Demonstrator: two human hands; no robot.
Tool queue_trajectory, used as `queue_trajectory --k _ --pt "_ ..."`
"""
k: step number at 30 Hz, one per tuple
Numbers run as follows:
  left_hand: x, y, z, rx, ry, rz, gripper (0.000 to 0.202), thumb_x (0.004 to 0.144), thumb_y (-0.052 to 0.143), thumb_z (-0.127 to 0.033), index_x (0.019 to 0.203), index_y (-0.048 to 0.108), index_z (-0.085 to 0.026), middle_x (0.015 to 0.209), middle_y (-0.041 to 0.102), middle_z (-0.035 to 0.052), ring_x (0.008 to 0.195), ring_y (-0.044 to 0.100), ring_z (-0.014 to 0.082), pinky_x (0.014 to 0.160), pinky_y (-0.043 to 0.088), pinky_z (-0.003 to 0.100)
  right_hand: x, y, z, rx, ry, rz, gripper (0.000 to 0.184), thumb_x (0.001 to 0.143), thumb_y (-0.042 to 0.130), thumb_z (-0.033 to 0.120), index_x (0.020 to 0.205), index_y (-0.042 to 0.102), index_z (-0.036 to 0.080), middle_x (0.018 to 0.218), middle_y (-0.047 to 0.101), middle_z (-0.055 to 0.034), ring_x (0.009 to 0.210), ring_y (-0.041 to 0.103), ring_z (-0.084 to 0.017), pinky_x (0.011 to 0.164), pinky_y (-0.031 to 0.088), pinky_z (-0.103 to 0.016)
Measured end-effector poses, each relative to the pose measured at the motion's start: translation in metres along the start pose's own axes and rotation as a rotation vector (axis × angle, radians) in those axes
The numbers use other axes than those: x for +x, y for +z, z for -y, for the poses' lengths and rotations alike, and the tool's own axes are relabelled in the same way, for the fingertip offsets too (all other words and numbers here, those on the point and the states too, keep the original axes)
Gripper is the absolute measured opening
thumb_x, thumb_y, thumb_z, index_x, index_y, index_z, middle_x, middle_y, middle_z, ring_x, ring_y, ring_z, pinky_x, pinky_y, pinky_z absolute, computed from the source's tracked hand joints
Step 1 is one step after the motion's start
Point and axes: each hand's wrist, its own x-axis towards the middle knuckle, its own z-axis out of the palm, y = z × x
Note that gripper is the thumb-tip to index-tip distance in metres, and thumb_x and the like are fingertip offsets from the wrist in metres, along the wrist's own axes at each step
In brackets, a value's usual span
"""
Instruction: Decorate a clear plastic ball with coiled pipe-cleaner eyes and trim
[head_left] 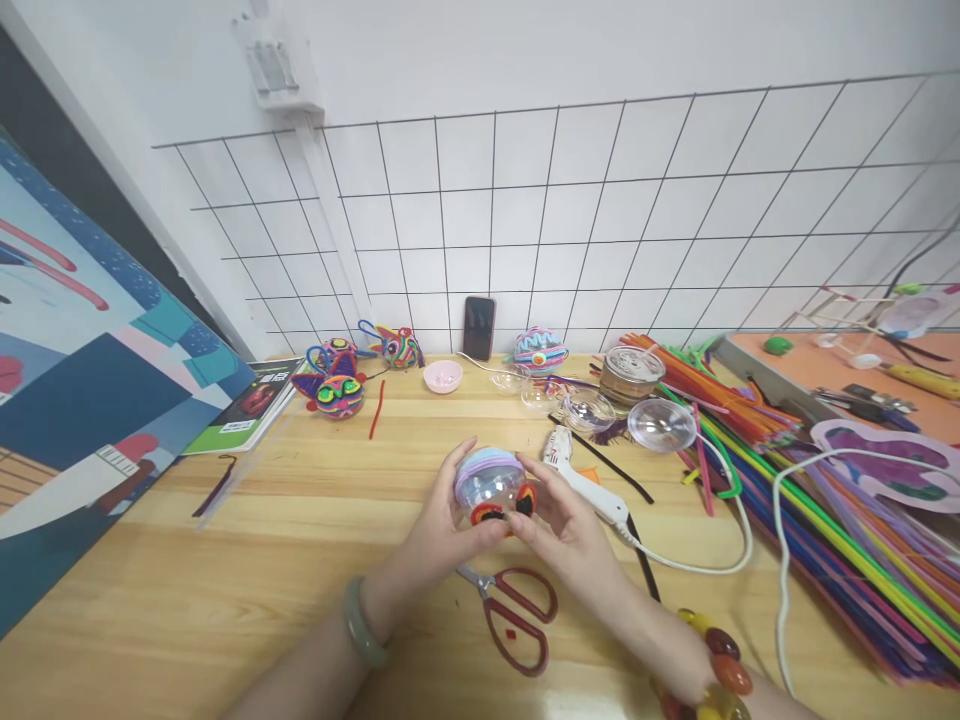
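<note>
Wooden surface (247,585), backed by a white wall (450,60) with a black wire grid (493,190). Multicolored eared ball (339,396): beyond and left of the grip. Left grip (441,525): grasping the clear ball's left side. Clear ball (489,487), purple-striped on top: between both grips, equally near each; roughly round, no evident long axis; red-and-black pieces (526,499) on its near side. Scissors (487,582): on the near side of the grip. Right grip (568,530): grasping the ball's right side. Glue gun (596,496): just right of it. Pipe cleaners (832,535): farther right.
</note>
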Motion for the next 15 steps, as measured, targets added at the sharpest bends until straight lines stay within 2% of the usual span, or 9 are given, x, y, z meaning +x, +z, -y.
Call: queue_trajectory --k 3,6,9,12,15 --pt "0.001 0.000 -0.001 0.011 -0.001 -0.025 0.081 0.068 0.074 -0.021 0.135 0.028 -0.026 0.129 0.050 0.0112 0.118 0.049 0.0261 0.099 0.039 0.038 -0.001 -0.002 0.004 -0.016 -0.034 0.037 0.051 0.079 0.065 0.035 0.126 0.047 0.025 0.133 0.049 -0.0106 0.121 0.048 -0.025 0.102 0.039 -0.042" --pt "0.002 -0.002 -0.004 0.032 0.020 -0.058 0.082 0.066 0.075 -0.022 0.134 0.028 -0.026 0.126 0.052 0.0105 0.117 0.050 0.0264 0.099 0.039 0.038 0.000 -0.008 0.011 -0.020 -0.048 0.037 0.044 0.084 0.059 0.037 0.125 0.049 0.026 0.133 0.048 -0.0100 0.119 0.050 -0.024 0.101 0.040 -0.043" --pt "0.005 -0.006 -0.006 0.062 0.033 -0.106 0.085 0.064 0.076 -0.022 0.134 0.029 -0.025 0.126 0.053 0.0106 0.119 0.049 0.0276 0.101 0.038 0.039 0.004 -0.016 0.013 -0.047 -0.097 -0.121 0.039 0.084 0.059 0.036 0.120 0.051 0.026 0.124 0.054 -0.0091 0.111 0.055 -0.023 0.098 0.043 -0.044" --pt "0.008 -0.012 -0.008 0.076 0.055 -0.153 0.086 0.062 0.077 -0.022 0.134 0.031 -0.025 0.124 0.054 0.0105 0.119 0.049 0.0279 0.101 0.038 0.039 0.010 -0.025 0.013 -0.099 -0.197 -0.324 0.034 0.080 0.064 0.033 0.112 0.056 0.024 0.104 0.060 -0.0068 0.095 0.059 -0.020 0.089 0.049 -0.041" --pt "0.013 -0.020 -0.010 0.072 0.104 -0.234 0.084 0.061 0.078 -0.022 0.132 0.034 -0.024 0.124 0.054 0.0103 0.116 0.051 0.0273 0.099 0.041 0.038 0.016 -0.033 0.015 -0.160 -0.246 -0.398 0.025 0.079 0.065 0.033 0.101 0.062 0.022 0.087 0.061 -0.0040 0.081 0.060 -0.017 0.074 0.054 -0.035"
